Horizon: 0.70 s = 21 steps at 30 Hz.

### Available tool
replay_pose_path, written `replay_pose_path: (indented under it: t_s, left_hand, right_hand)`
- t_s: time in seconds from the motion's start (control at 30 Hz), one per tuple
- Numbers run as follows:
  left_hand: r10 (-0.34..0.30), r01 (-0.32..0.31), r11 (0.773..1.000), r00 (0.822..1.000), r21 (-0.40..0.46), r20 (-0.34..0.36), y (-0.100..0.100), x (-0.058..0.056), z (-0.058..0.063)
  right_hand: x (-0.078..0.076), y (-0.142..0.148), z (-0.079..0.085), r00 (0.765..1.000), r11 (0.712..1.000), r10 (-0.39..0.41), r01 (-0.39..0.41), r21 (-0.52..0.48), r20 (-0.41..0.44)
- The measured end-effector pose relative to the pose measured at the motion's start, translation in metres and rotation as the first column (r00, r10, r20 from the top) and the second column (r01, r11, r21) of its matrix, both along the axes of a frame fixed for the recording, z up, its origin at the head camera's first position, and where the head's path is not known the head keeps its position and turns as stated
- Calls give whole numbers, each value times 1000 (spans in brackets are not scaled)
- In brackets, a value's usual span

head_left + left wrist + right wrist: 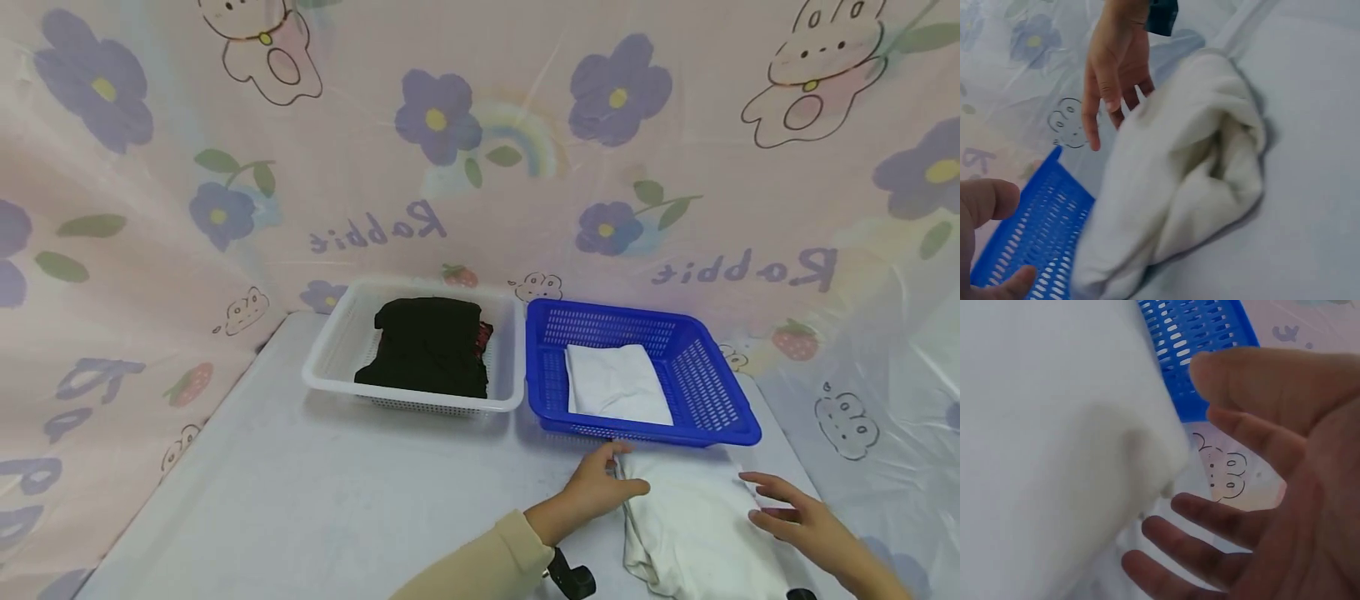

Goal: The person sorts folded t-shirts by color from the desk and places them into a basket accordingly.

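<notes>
A folded white cloth garment (697, 521) lies on the table in front of the blue basket, its left side rumpled into loose layers. My left hand (592, 483) is at its upper left edge, thumb and fingers spread apart; whether it touches the cloth I cannot tell. On the opposite side, my right hand (806, 525) hovers beside the right edge with its fingers apart and nothing held. In the right wrist view, a gap shows between those fingers and the garment (1072, 444). The left wrist view shows the garment's bunched open folds (1191, 169).
The blue basket (720, 375) holds a folded white cloth (617, 383). To its left, a white basket (322, 367) contains folded black clothing (431, 346) with a red-patterned piece at its side. A patterned curtain (495, 208) stands behind the white table (337, 500).
</notes>
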<state>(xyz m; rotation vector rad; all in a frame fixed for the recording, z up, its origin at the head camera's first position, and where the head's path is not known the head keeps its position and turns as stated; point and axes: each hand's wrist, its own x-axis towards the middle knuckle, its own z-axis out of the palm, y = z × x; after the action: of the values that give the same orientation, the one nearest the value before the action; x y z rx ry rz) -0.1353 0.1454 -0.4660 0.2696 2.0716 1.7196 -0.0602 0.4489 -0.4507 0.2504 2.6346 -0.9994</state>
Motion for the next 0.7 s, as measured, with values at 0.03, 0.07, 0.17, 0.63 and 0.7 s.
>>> replay_pose_path:
  t_s: [0.03,0.07,0.17,0.63,0.7]
  left_hand:
    - [0,0,1000,1000,-18,6,1,2,-4]
    - [1,-1,999,1000,-32,16,2,3,-7]
    - [7,-5,998,1000,-59,30,3,6,-14]
    - [-62,67,993,996,-93,60,17,18,-16]
    - [-68,74,992,995,-97,70,18,20,-16]
  right_hand:
    - [0,0,-2,999,1000,-11,12,-18,30]
    - [0,-1,-4,998,999,-21,23,-31,54]
    - [-1,-2,-10,994,998,-42,46,-37,97]
    - [-5,-11,-27,995,993,-47,57,-103,93]
    - [-4,-12,-28,995,992,-53,62,-114,79]
